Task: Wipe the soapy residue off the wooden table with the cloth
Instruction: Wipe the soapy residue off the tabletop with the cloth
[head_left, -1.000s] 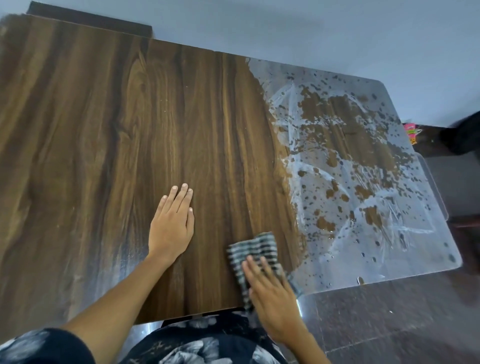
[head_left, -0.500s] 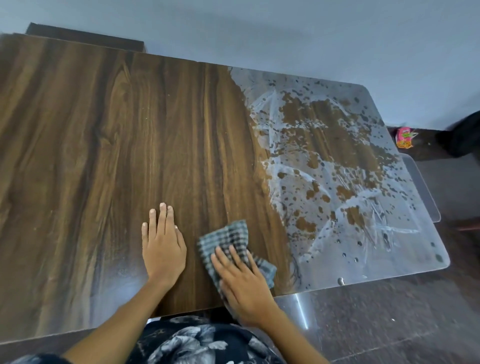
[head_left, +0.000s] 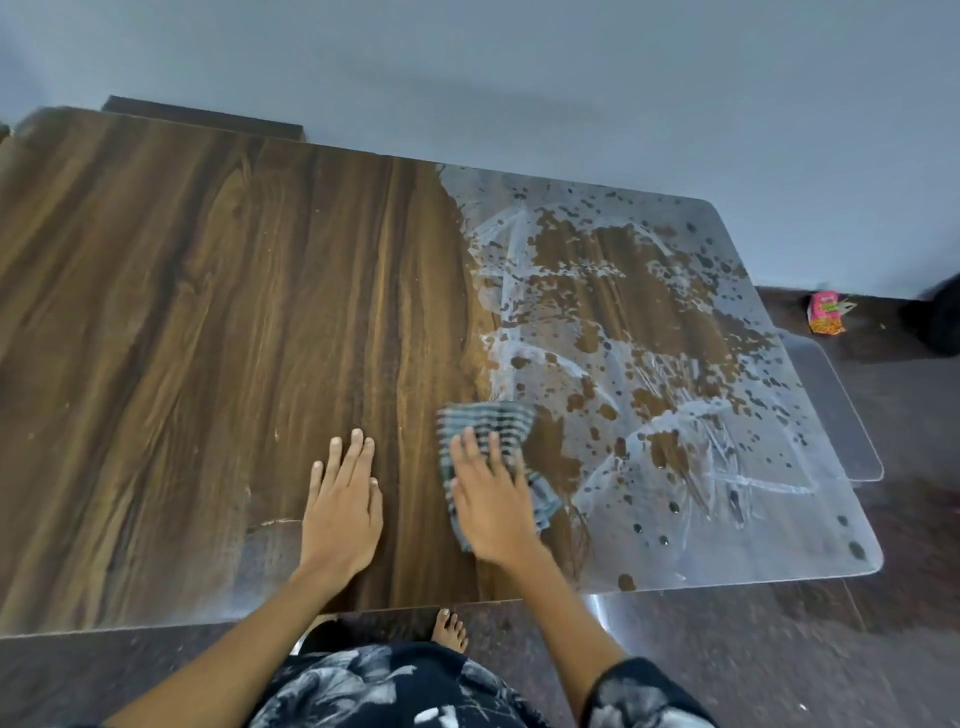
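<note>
table (head_left: 208, 338): 1 | cloth (head_left: 483, 421): 1 | hands: 2 — left hand (head_left: 340, 512), right hand (head_left: 491, 506) | packet (head_left: 825, 313): 1

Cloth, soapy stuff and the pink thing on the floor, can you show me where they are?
cloth (head_left: 485, 418): head view, on the checked part beyond the fingertips.
soapy residue (head_left: 691, 499): head view, on a white smear on the table's right side.
pink packet (head_left: 825, 312): head view, on its middle.

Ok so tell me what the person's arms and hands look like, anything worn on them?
Both forearms are bare. The left hand and right hand show no rings, watch, bracelets or gloves. A short dark sleeve with a pale whitish print covers the right upper arm, matching the dark floral-patterned garment at the bottom of the picture. The left arm's sleeve is out of frame.
</note>
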